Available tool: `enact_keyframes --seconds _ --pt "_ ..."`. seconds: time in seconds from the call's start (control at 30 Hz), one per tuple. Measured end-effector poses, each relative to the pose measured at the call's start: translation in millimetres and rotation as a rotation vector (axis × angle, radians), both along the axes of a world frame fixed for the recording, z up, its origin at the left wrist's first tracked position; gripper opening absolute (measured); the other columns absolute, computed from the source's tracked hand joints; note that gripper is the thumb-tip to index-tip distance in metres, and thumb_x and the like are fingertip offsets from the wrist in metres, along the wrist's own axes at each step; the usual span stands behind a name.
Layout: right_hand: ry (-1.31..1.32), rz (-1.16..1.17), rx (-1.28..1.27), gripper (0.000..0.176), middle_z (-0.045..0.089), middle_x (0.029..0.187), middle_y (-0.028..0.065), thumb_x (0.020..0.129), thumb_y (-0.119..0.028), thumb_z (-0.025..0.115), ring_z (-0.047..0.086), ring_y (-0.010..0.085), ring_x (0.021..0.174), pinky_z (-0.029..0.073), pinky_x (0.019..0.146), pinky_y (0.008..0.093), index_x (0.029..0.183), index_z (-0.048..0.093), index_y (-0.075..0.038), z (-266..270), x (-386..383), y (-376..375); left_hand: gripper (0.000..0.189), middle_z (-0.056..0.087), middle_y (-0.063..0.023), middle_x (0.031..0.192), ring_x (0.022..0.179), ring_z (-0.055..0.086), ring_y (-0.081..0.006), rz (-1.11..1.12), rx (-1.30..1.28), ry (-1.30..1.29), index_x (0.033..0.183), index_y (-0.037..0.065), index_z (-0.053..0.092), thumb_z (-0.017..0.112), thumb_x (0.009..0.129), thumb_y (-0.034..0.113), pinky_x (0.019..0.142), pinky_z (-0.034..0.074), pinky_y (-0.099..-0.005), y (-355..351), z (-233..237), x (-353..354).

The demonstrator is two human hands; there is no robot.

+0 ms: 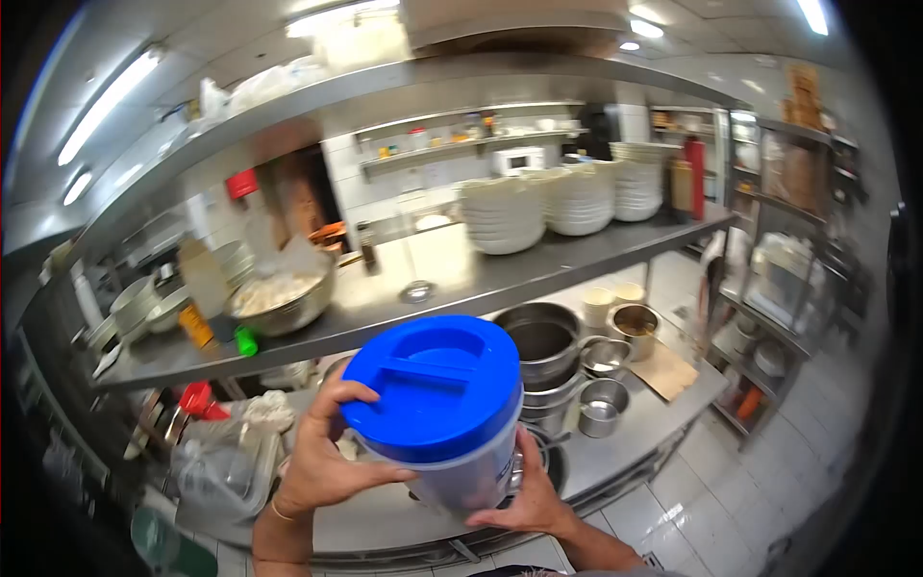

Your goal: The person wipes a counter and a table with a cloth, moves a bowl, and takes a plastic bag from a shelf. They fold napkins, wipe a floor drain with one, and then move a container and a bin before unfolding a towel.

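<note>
A clear plastic jar (447, 486) with a round blue lid (433, 385) is held up in front of me, tilted so that the lid's top faces me. My left hand (332, 447) grips its left side, with the thumb on the wall and a finger over the lid's edge. Around the lower right side of the jar wraps my right hand (534, 490). What the jar contains is hard to make out. Beyond it, steel pots (536, 346) stand on the lower counter.
A steel shelf (433, 317) crosses ahead at chest height, bearing stacked white bowls (500, 216), a metal bowl (284, 298) of pale food and a ladle (416, 290). Plastic bags (212, 471) lie lower left. A wire rack (769, 308) stands right, above the tiled floor (663, 510).
</note>
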State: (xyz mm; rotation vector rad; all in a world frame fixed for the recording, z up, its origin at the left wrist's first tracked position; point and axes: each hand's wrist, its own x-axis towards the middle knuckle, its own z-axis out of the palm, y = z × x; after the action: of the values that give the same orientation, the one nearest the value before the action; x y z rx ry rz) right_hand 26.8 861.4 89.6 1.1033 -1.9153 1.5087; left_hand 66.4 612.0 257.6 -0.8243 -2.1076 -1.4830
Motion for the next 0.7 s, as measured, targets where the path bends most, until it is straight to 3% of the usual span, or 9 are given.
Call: enact_keyframes --seconds 0.1,0.17,0.3,0.33,0.37,0.43,0.53,0.63,0.7 --pt "-0.001 -0.111 -0.102 0.147 0.020 0.154 0.0327 0.061 -0.043 0.095 0.031 0.0455 0.142 0.030 0.116 0.0500 0.154 -0.013 -0.007 -1.1 -4.5 -8.4 0.079 0.043 -0.0208 0.145 0.129 0.050 -0.0290 -0.013 -0.232 0.119 0.121 0.010 0.052 0.098 0.057 0.016 0.107 0.043 -0.0410 18.6 -0.1 -22.0" --pt "-0.006 -0.131 -0.162 0.149 0.024 0.152 0.0329 0.061 -0.042 0.095 0.032 0.0441 0.141 0.031 0.115 0.0500 0.152 -0.017 -0.003 -8.0 -7.5 -13.5 0.086 0.036 -0.0258 0.151 0.133 0.048 -0.0344 -0.051 -0.224 0.146 0.131 0.010 0.049 0.097 0.061 0.024 0.105 0.046 -0.0403 29.4 -0.1 -29.5" --pt "-0.201 -0.211 -0.224 0.141 0.034 0.146 0.0251 0.060 -0.035 0.096 0.039 0.0363 0.137 0.035 0.113 0.0458 0.149 -0.007 0.002 -13.3 -9.3 -16.8 0.104 0.033 -0.0265 0.153 0.131 0.051 -0.0342 -0.175 -0.139 0.209 0.148 0.007 0.035 0.095 0.065 0.026 0.100 0.051 -0.0402 40.8 14.0 -37.6" --pt "-0.239 -0.081 -0.339 0.137 0.037 0.144 0.0216 0.059 -0.031 0.096 0.042 0.0333 0.134 0.037 0.111 0.0446 0.149 -0.003 0.000 -16.7 -11.7 -15.8 0.103 0.034 -0.0261 0.153 0.129 0.053 -0.0334 -0.250 -0.073 0.177 0.149 0.005 0.035 0.094 0.067 0.026 0.100 0.051 -0.0404 44.4 27.8 -38.2" --pt "-0.232 -0.077 -0.404 0.137 0.036 0.144 0.0211 0.060 -0.031 0.096 0.042 0.0329 0.133 0.037 0.111 0.0447 0.149 -0.003 -0.001 -26.7 -15.9 -13.1 0.103 0.036 -0.0256 0.152 0.128 0.054 -0.0326 -0.329 -0.006 0.149 0.149 0.004 0.034 0.093 0.068 0.025 0.100 0.051 -0.0405 48.2 44.3 -42.8" --pt "-0.209 -0.073 -0.542 0.136 0.036 0.144 0.0199 0.060 -0.029 0.096 0.042 0.0320 0.133 0.037 0.110 0.0451 0.150 -0.003 -0.003 -49.0 -20.9 -4.4 0.094 0.041 -0.0250 0.150 0.125 0.057 -0.0321 -0.115 -0.073 0.331 0.148 0.000 0.036 0.089 0.075 0.026 0.099 0.051 -0.0404 49.1 90.2 -68.0" --pt "-0.223 -0.108 -0.619 0.137 0.028 0.147 0.0173 0.060 -0.023 0.095 0.036 0.0313 0.136 0.034 0.111 0.0464 0.151 -0.005 -0.005 -45.4 -1.3 9.8 0.082 0.045 -0.0357 0.141 0.131 0.052 -0.0347 -0.039 0.125 0.452 0.147 -0.005 0.034 0.079 0.086 0.026 0.099 0.051 -0.0376 64.3 185.2 -125.7" --pt "-0.208 -0.206 -0.701 0.139 0.025 0.148 0.0162 0.058 -0.026 0.095 0.033 0.0316 0.137 0.033 0.112 0.0465 0.153 -0.005 -0.007 -54.5 14.0 25.1 0.102 0.040 -0.0405 0.142 0.139 0.039 -0.0398 0.175 0.078 0.716 0.147 -0.014 0.026 0.078 0.084 0.047 0.109 0.040 -0.0407 65.4 275.4 -210.2" --pt "-0.238 -0.348 -0.668 0.139 0.025 0.148 0.0163 0.058 -0.029 0.095 0.033 0.0318 0.137 0.033 0.112 0.0461 0.153 -0.004 -0.007 -73.4 24.1 46.8 0.109 0.040 -0.0405 0.142 0.137 0.041 -0.0411 0.188 0.106 0.547 0.148 -0.014 0.025 0.078 0.081 0.054 0.111 0.036 -0.0413 76.6 306.5 -217.4"
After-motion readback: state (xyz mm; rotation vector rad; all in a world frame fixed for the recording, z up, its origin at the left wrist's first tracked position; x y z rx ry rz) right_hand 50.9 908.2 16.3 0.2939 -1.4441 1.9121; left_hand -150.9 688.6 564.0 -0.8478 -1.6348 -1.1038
